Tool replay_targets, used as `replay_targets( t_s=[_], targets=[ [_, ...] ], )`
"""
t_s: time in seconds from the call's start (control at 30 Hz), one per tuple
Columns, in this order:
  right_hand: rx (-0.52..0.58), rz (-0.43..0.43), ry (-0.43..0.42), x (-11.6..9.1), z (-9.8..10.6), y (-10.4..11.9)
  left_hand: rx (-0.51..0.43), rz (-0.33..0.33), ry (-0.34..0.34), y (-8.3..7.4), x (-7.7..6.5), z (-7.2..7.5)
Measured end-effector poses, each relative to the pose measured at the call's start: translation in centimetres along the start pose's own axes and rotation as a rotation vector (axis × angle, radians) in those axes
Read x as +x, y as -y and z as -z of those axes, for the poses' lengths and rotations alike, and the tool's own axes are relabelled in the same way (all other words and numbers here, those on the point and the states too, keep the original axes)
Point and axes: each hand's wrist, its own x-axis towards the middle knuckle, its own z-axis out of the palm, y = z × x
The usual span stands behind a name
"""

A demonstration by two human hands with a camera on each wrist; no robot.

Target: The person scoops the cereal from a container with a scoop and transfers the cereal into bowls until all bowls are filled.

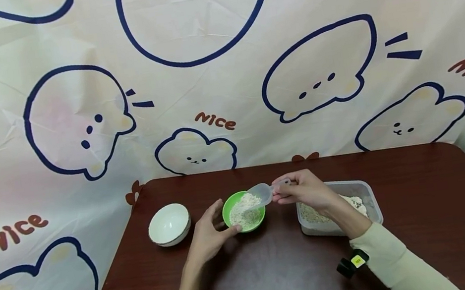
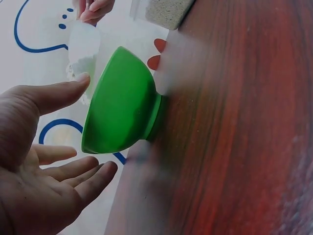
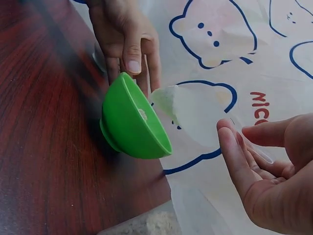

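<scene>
A small green bowl [image 1: 252, 228] holds a heap of pale powder [image 1: 245, 213]. My left hand [image 1: 210, 236] is beside the bowl, its thumb at the near rim in the head view. In the left wrist view its loosely spread fingers [image 2: 93, 178] stand around the green bowl [image 2: 120, 103] without gripping it. My right hand [image 1: 309, 191] pinches the handle of a translucent plastic scoop [image 1: 261, 193], whose tip is over the bowl. Some powder sits in the scoop [image 3: 195, 112] in the right wrist view.
Under my right forearm is a translucent plastic box [image 1: 323, 228] with pale grainy material and white clumps [image 1: 357, 204]. A white bowl [image 1: 168, 223] stands on the dark wooden table [image 1: 275, 279], left of my left hand. A cartoon-printed cloth [image 1: 206, 89] hangs behind.
</scene>
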Motion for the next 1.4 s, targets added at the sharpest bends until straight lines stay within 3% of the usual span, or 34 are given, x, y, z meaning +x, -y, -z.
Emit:
replay_targets(
  t_s=[0.47, 0.93, 1.13, 1.4],
  targets=[
    [-0.212, 0.034, -0.014, 1.0, -1.5, 1.5, 0.057, -0.006, 0.015, 0.0, -0.1, -0.4],
    [-0.625, 0.177, -0.089, 0.0, -2.6, 4.3, 0.077, 0.021, 0.013, -0.1, 0.0, -0.4],
    [-0.707, 0.201, -0.085, -0.3, -3.2, 5.5, 0.07, 0.017, 0.015, -0.1, 0.1, -0.4],
    [-0.724, 0.195, -0.077, -0.5, -3.4, 6.0, 0.072, 0.027, 0.017, -0.1, 0.0, -0.4]
  ],
)
